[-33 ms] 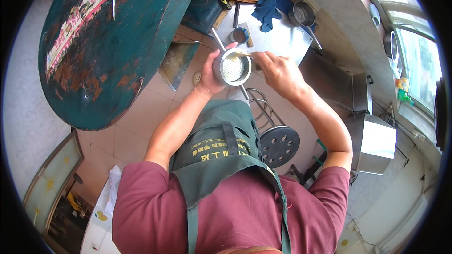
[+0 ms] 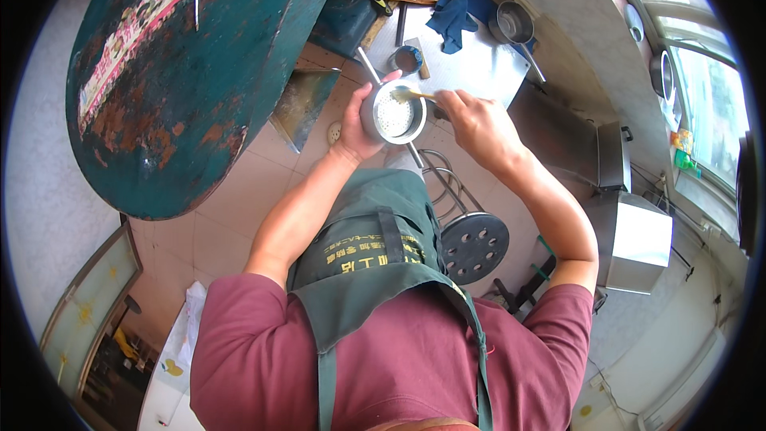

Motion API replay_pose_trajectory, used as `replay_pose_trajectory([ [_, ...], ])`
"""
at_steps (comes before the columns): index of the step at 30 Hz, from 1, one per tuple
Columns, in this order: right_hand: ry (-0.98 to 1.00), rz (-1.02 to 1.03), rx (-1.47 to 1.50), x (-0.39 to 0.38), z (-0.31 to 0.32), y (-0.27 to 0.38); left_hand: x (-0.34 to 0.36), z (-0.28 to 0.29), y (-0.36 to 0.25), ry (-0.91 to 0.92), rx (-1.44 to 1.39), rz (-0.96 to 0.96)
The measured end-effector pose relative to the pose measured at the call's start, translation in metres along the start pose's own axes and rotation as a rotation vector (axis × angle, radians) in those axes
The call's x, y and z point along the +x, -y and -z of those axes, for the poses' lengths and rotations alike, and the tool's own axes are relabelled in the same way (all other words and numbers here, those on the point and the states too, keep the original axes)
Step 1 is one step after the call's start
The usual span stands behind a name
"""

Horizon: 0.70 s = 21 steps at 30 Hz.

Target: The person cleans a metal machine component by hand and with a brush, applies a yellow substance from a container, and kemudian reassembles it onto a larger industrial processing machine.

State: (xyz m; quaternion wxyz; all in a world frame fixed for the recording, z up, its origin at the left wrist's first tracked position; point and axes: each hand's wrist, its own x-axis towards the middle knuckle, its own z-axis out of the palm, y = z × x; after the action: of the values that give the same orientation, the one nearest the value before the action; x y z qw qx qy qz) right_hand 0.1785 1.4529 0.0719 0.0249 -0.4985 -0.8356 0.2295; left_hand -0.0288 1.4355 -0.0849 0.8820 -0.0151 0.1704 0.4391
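My left hand [image 2: 357,132] is wrapped round the side of a metal cylinder with a perforated bottom [image 2: 393,117]. Two straight rod handles stick out from its opposite sides, and its open mouth faces up toward me. A slim wooden-handled brush [image 2: 420,95] is pinched in the fingers of my right hand [image 2: 483,129]. Its pale tip reaches inside the cylinder near the far rim. Both hands are held in front of the green apron [image 2: 359,199], above the tiled floor.
Beyond my hands is a metal tabletop [image 2: 487,76] with a small tin [image 2: 405,60], a blue cloth [image 2: 452,20] and a long-handled saucepan [image 2: 512,25]. A large, rusty green machine housing [image 2: 191,88] fills the upper left. A round black stool [image 2: 475,247] stands below my right forearm.
My right hand has shifted slightly to the right with the brush, and more of its handle shows. My left hand and the cylinder stay almost in place.
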Motion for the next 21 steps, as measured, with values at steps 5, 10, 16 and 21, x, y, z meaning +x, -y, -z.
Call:
replay_pose_trajectory([
  [5,0.041,0.022,0.388,-0.041,-0.015,0.029,-0.012,0.007,0.002,0.018,0.008,0.024],
  [10,-0.212,-0.166,0.217,-0.051,-0.038,0.025,-0.023,0.01,0.018,0.069,-0.076,0.162],
  [16,-0.124,-0.603,0.753,-0.118,-0.052,0.05,-0.037,0.02,0.039,0.055,0.015,0.213],
  [21,-0.433,-0.671,1.104,-0.12,-0.089,0.024,-0.044,0.057,0.053,0.01,-0.075,0.228],
])
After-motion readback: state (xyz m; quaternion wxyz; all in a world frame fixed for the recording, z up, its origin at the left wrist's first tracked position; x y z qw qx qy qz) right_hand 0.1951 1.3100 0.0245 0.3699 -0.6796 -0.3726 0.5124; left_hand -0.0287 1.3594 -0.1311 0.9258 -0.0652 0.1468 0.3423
